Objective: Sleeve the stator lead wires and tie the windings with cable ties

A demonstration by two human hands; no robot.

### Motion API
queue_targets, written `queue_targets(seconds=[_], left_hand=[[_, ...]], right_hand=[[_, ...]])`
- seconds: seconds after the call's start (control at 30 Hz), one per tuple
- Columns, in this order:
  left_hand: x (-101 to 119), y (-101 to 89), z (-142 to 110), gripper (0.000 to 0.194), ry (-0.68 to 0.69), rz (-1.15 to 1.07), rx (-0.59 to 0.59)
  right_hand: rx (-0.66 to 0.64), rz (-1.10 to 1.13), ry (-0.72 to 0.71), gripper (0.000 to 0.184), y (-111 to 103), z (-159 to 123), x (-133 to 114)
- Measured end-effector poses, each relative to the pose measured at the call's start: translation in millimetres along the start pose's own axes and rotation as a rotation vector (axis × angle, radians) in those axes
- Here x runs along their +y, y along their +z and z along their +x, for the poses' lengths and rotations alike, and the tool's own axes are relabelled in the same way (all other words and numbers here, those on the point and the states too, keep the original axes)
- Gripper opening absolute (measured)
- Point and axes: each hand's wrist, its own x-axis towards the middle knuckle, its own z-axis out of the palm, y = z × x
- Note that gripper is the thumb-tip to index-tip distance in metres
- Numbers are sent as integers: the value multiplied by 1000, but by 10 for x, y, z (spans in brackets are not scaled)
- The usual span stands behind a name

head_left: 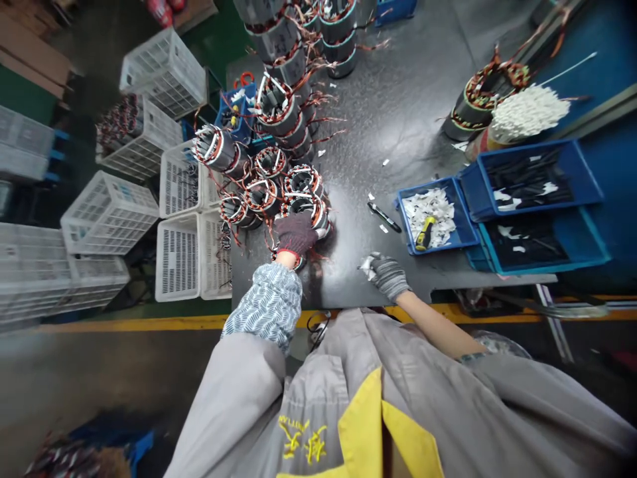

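My left hand [297, 234], in a dark maroon knit glove, is closed over the near edge of a motor stator [318, 211] wound with copper wire and white sleeving. The glove hides part of its rim. Several more stators [262, 194] crowd beside and behind it. Low over the front of the table, my right hand [389, 275] wears a grey striped glove with its fingers pinched together. Something white with a thin tip shows at those fingertips, too small to name. A black pen-like tool [384, 217] lies beyond this hand.
At right, a blue bin [468, 229] holds white slips and a yellow-handled tool [425, 234]. More blue bins [545, 269] contain black strips. A bundle of white sticks [530, 113] stands near another stator [470, 106]. White crates [179, 259] line the left side; tall stator stacks [286, 70] stand at the back.
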Motion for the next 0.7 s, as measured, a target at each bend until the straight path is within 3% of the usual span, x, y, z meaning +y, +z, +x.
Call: queue_targets(seconds=[0.17,0.37,0.47,0.53,0.6,0.7], left_hand=[[-28,-161,40,57,13,78,-122],[40,-219,-324,51,29,244,-216],[150,-174,-569,46,51,241,-243],[242,-125,-674,42,27,230,-236],[321,-77,-719,39,-34,212,-215],[366,-36,-710,38,-87,186,-238]], right_hand=[[-227,-271,-92,35,-217,185,-295],[-217,-244,53,43,-359,256,-262],[-113,-187,115,48,-631,571,-326],[25,-144,6,47,-899,952,-554],[151,-159,-210,44,-1170,1415,-935],[149,-274,-514,37,-1439,2063,-1588]])
